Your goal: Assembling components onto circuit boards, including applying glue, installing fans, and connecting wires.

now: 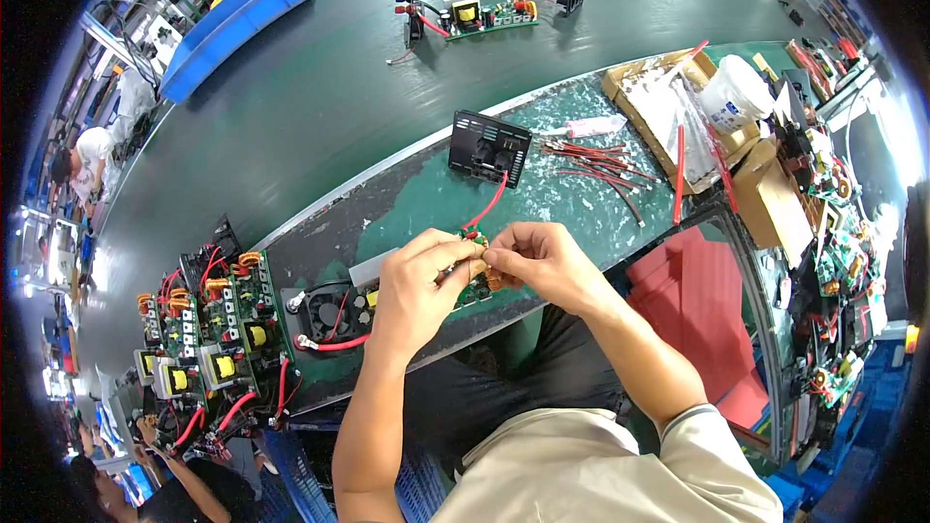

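Note:
Both hands meet over a green circuit board [473,298] at the bench's near edge. My left hand [418,281] is closed, its thumb and forefinger pinched at the board's right end. Fingertip to fingertip with it, my right hand [547,261] is pinched too. Whatever sits between the fingers is too small to make out. A red wire [494,201] runs from the board up to a black slotted end panel [489,150]. At the board's left end is a black fan [326,315] with a thick red cable [334,342]. My fingers hide part of the board.
Several finished-looking boards [208,339] stand at the left. Cut red wires [601,165], a white tube [593,127] and a cardboard box [630,87] lie to the right. Another board assembly [489,15] rests on the dark green belt [368,77], near a blue bin [237,24].

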`<state>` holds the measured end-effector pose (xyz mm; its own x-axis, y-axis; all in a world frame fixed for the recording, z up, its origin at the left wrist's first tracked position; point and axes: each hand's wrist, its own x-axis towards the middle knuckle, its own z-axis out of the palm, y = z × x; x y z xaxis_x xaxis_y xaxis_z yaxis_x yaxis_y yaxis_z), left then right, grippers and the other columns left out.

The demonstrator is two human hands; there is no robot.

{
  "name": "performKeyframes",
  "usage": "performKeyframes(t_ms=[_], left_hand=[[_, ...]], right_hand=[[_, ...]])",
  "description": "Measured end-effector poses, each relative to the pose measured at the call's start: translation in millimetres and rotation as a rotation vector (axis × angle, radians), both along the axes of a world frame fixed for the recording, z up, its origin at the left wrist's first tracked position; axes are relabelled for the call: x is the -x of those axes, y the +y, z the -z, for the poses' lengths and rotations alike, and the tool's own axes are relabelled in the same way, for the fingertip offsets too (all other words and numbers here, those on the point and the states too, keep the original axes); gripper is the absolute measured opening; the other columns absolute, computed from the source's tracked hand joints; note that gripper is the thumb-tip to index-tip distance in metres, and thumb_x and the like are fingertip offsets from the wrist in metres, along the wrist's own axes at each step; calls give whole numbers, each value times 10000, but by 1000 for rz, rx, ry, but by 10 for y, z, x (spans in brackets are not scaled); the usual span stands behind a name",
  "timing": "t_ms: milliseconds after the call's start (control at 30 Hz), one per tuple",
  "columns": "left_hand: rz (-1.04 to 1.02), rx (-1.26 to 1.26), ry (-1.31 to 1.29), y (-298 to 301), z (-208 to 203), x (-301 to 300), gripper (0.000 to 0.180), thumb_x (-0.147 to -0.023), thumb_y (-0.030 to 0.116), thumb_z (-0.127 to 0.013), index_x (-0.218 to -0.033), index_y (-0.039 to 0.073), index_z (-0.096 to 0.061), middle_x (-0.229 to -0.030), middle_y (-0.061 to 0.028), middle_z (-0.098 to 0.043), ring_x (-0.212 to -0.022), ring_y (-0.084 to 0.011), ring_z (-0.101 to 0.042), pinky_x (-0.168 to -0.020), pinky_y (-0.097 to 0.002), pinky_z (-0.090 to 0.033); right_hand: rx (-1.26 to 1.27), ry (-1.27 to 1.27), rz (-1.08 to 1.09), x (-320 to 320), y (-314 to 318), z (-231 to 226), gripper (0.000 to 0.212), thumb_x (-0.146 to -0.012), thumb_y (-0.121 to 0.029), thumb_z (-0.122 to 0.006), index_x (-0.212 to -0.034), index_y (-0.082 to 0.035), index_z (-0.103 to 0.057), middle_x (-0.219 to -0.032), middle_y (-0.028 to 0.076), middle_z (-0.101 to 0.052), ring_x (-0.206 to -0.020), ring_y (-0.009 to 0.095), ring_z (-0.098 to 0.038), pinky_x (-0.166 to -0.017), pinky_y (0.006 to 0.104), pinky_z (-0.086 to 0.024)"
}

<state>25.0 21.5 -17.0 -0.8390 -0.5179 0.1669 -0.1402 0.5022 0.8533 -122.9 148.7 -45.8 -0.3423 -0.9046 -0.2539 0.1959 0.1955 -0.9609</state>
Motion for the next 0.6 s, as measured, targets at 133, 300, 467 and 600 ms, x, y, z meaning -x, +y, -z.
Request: performKeyframes(t_ms=[133, 300, 467, 600], left_hand=[[-38, 135, 73, -108, 46, -1, 173, -803, -24, -743, -973, 11, -740, -888, -80, -669, -719, -154, -651, -622, -271, -501], [-251, -77, 138, -295, 78, -20, 157, -807, -20, -766, -962, 6, -748, -865, -47, -671, -630, -69, -545, -551, -230, -418], [-213, -26, 118, -305, 118, 19, 156, -837, -65, -728, -982, -8, -734, -918, -18, -652, -666, -25, -524, -564, -196, -404], [-201, -27, 139, -279, 176, 9, 142, -833, -57, -735, -967, -10, -736, -912, -16, -643, -643, -27, -486, -542, -206, -366]], right_hand=[[70, 514, -53, 262, -95, -294, 148, -932, -129, -670, -950, 18, -679, -830, 20, -671, -759, 87, -602, -683, 236, -488], [66, 812, 405, 1021, -521, -90, 499, -893, -304, -744, -1240, 33, -623, -1059, 125, -683, -887, 163, -637, -808, 323, -523], [-85, 1010, 219, 1168, -777, -131, 582, -855, -416, -754, -1216, 28, -649, -1096, 173, -675, -984, 270, -652, -846, 374, -521], [-95, 1434, 16, 1107, -1257, -360, 605, -760, -476, -794, -1119, -1, -688, -1063, 191, -692, -1034, 376, -645, -872, 423, -525]])
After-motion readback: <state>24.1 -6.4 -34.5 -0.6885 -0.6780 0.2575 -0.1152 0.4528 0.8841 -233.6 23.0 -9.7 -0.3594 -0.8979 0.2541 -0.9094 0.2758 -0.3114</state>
